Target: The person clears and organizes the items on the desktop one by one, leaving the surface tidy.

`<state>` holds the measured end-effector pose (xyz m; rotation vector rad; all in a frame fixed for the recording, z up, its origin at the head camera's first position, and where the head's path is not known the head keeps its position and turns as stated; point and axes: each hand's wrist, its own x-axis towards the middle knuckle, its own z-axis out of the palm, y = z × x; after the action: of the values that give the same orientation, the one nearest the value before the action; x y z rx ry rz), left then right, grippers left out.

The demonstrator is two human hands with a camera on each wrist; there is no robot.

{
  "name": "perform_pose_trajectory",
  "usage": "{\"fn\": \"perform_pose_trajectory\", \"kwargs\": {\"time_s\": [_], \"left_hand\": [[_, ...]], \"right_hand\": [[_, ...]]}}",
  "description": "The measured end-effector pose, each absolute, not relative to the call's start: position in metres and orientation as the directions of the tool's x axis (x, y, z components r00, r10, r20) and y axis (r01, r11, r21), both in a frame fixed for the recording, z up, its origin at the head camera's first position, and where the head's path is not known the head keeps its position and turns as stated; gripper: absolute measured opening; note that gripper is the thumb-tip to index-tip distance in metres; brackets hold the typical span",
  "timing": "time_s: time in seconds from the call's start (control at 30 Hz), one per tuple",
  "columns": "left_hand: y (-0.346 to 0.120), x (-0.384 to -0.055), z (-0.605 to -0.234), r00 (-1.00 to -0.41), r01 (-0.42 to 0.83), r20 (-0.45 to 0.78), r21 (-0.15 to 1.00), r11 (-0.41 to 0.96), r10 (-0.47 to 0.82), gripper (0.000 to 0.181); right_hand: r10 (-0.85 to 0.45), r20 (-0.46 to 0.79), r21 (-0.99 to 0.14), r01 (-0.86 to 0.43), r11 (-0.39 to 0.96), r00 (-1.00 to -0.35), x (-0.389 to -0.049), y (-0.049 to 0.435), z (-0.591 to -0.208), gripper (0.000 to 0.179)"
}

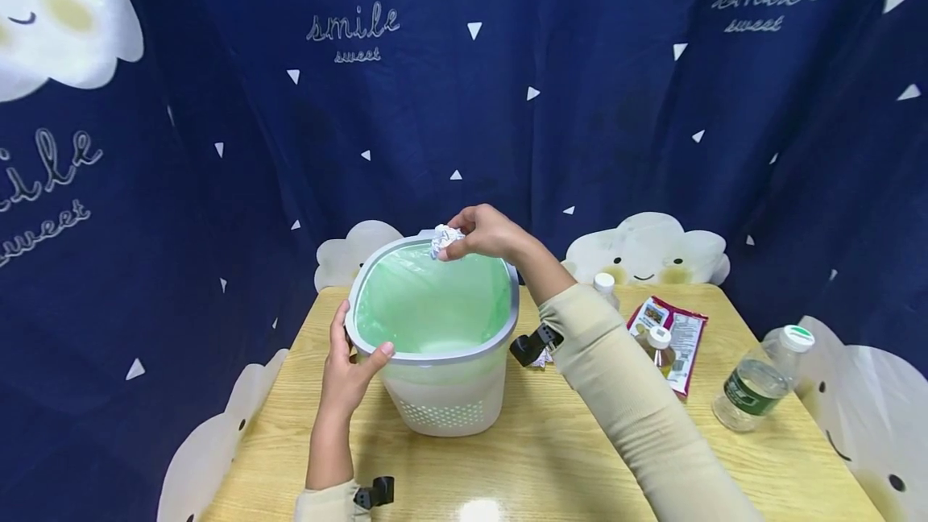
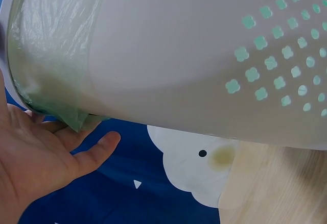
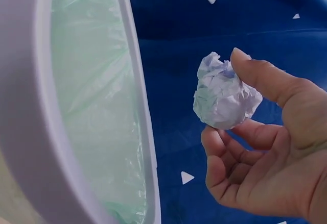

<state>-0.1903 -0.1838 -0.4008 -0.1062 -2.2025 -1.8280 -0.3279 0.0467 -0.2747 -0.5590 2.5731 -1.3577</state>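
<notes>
A white trash bin [image 1: 444, 413] with a grey rim and a pale green liner bag [image 1: 435, 304] stands on the table. My left hand [image 1: 346, 373] holds the bin's near left rim, thumb over the edge and fingers along the outside. In the left wrist view, fingers of that hand [image 2: 48, 155] lie beneath the rim, by the overhanging liner. Above the bin's far rim, my right hand [image 1: 493, 234] pinches a crumpled paper ball [image 1: 445, 240]. The right wrist view shows the paper ball [image 3: 225, 94] between thumb and fingers, beside the bin's opening.
On the right of the wooden table [image 1: 580, 457] are a clear bottle [image 1: 757, 385] with a green label, a small bottle [image 1: 660, 349] of amber liquid and a red-and-white packet [image 1: 685, 337]. Another white-capped bottle [image 1: 604, 284] is partly behind my right arm. A blue curtain [image 1: 449, 103] hangs behind.
</notes>
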Motion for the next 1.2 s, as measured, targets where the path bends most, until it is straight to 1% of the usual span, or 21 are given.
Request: {"fn": "perform_pose_trajectory", "kwargs": {"time_s": [0.17,0.33,0.67,0.8,0.9,1.03,1.13,1.2], "left_hand": [[-0.183,-0.188,-0.398,-0.959,0.231,0.256,0.954,0.192,-0.119,0.089],[-0.185,-0.189,-0.399,-0.957,0.237,0.263,0.952,0.194,-0.124,0.09],[-0.184,-0.189,-0.397,-0.957,0.236,0.263,0.951,0.198,-0.122,0.089],[-0.183,-0.188,-0.397,-0.959,0.231,0.257,0.952,0.2,-0.118,0.089],[-0.183,-0.187,-0.397,-0.96,0.226,0.253,0.953,0.201,-0.122,0.089],[-0.183,-0.187,-0.395,-0.96,0.22,0.249,0.955,0.2,-0.129,0.089],[-0.183,-0.187,-0.395,-0.962,0.216,0.242,0.957,0.195,-0.123,0.089],[-0.184,-0.186,-0.395,-0.964,0.21,0.237,0.958,0.198,-0.123,0.089]], "right_hand": [[-0.434,-0.029,-0.782,-0.25,0.57,-0.9,-0.334,0.043,-0.275,0.048],[-0.467,-0.06,-0.778,-0.252,0.576,-0.882,-0.342,0.037,-0.276,0.049],[-0.485,-0.125,-0.785,-0.213,0.582,-0.866,-0.352,0.028,-0.285,0.054],[-0.489,-0.144,-0.78,-0.206,0.592,-0.86,-0.353,0.027,-0.288,0.053],[-0.497,-0.146,-0.774,-0.214,0.596,-0.856,-0.354,0.025,-0.289,0.054],[-0.519,-0.145,-0.766,-0.236,0.598,-0.843,-0.351,0.026,-0.284,0.062],[-0.535,-0.111,-0.766,-0.271,0.583,-0.837,-0.344,0.03,-0.279,0.064],[-0.547,-0.075,-0.77,-0.3,0.563,-0.834,-0.336,0.034,-0.276,0.062]]}}
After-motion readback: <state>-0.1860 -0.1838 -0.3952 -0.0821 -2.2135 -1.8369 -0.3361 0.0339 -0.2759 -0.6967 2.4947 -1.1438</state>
